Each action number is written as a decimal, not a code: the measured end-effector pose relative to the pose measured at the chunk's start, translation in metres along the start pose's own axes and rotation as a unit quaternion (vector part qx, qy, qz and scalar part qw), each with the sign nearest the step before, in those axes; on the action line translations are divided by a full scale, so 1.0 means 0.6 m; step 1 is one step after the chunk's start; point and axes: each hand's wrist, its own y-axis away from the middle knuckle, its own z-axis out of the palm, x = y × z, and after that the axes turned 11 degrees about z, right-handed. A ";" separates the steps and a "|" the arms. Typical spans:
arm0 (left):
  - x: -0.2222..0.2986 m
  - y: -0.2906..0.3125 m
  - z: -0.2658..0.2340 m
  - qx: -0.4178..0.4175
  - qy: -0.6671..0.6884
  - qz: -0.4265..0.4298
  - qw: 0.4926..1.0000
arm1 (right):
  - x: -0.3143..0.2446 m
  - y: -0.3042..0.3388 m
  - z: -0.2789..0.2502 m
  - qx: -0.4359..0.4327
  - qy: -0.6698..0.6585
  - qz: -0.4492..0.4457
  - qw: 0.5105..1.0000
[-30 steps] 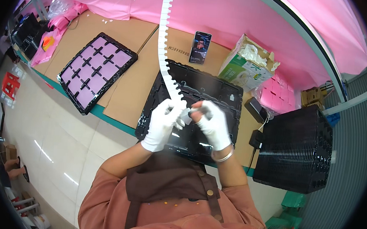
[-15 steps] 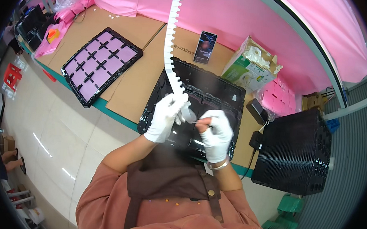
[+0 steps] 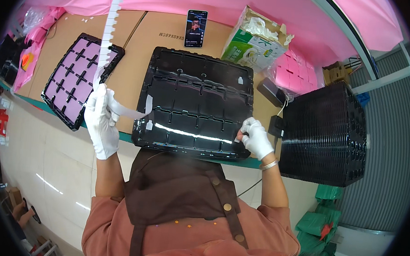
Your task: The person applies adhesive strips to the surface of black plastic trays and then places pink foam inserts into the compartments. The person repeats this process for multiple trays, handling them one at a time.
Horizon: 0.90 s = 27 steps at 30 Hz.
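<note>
A long white strip of stickers (image 3: 110,26) with a notched edge hangs from above into my gloved left hand (image 3: 102,119), whose fingers are closed around it. Its loose tail curls out over the left side of a black plastic tray (image 3: 183,95). My gloved right hand (image 3: 257,138) is at the tray's lower right corner, fingers pinched on a small white sticker that they partly hide. Other small white stickers are on the tray: one sticker (image 3: 240,80) near the upper right corner, another sticker (image 3: 149,125) near the lower left.
Left of the tray lies a black tray with purple panels (image 3: 63,79). A phone (image 3: 195,29) stands upright behind, beside a green and white carton (image 3: 254,46). At the right are a wrapped pink block (image 3: 295,72), a black adapter (image 3: 276,126) with cables, and a tall stack of black trays (image 3: 324,135).
My hands have moved apart: the left, with the strip, to the left; the right to the tray's lower right corner. The whole tray now shows, and the view has shifted.
</note>
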 end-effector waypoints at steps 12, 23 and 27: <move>0.000 0.018 0.001 0.025 -0.038 -0.002 0.999 | -0.008 0.015 0.009 0.081 -0.009 -0.031 0.996; 0.061 0.002 -0.047 0.118 -0.012 0.099 0.988 | 0.000 0.000 -0.001 0.026 0.102 -0.085 0.991; 0.053 -0.001 -0.058 0.121 -0.018 0.105 0.987 | -0.008 0.001 0.000 0.012 0.165 -0.104 0.981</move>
